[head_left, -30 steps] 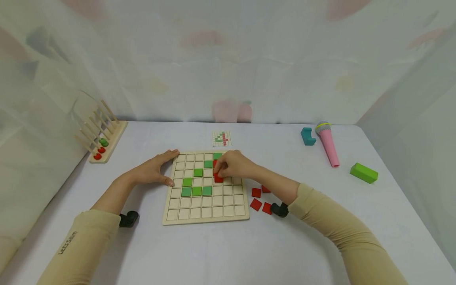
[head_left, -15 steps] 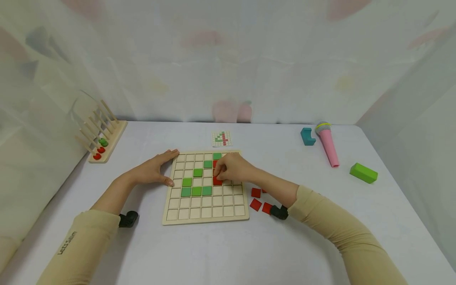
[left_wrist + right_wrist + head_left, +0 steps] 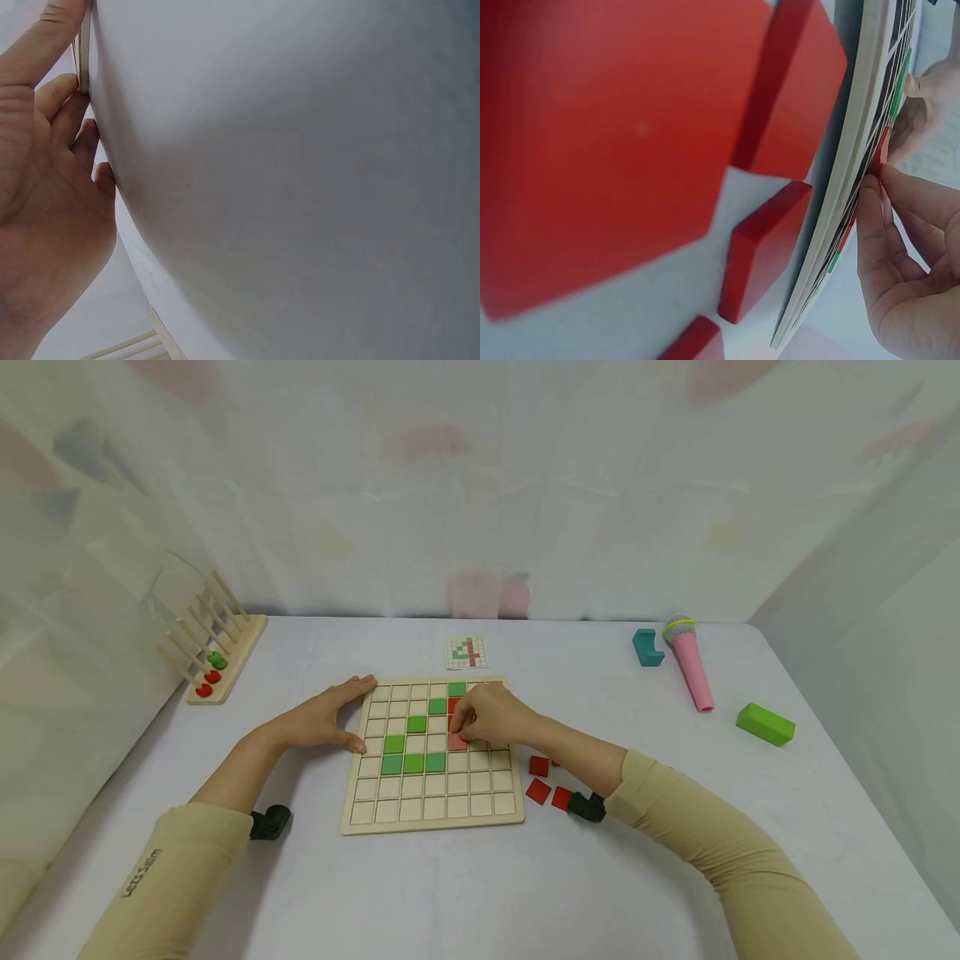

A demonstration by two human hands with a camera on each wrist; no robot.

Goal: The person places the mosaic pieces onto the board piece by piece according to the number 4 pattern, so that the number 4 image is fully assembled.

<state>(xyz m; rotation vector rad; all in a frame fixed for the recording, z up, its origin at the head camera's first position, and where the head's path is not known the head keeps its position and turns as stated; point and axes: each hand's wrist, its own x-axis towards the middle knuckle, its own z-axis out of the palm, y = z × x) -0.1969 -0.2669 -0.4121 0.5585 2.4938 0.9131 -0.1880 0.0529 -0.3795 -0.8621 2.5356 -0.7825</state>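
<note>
A wooden grid board (image 3: 411, 808) lies on the white table. Green tiles (image 3: 414, 763) form a slanting line and a short row in its cells. My right hand (image 3: 495, 714) is over the board's right part, thumb and forefinger pinching a red tile (image 3: 457, 742) at a cell; the right wrist view shows this red tile (image 3: 881, 154) low against the board. Farther up the same column are other red tiles, partly hidden by the fingers. My left hand (image 3: 322, 717) rests at the board's left edge, fingers spread, and the left wrist view shows its palm (image 3: 52, 217).
Several loose red tiles (image 3: 537, 791) lie right of the board, partly under the right forearm. A pattern card (image 3: 467, 652) lies behind it. A peg stand (image 3: 238, 656) is at left; a teal block (image 3: 648, 647), pink microphone (image 3: 693, 672) and green block (image 3: 766, 724) are at right.
The red tile under my right fingers has shifted slightly left and toward me, and now looks lined up with its cell. My left hand has stayed put.
</note>
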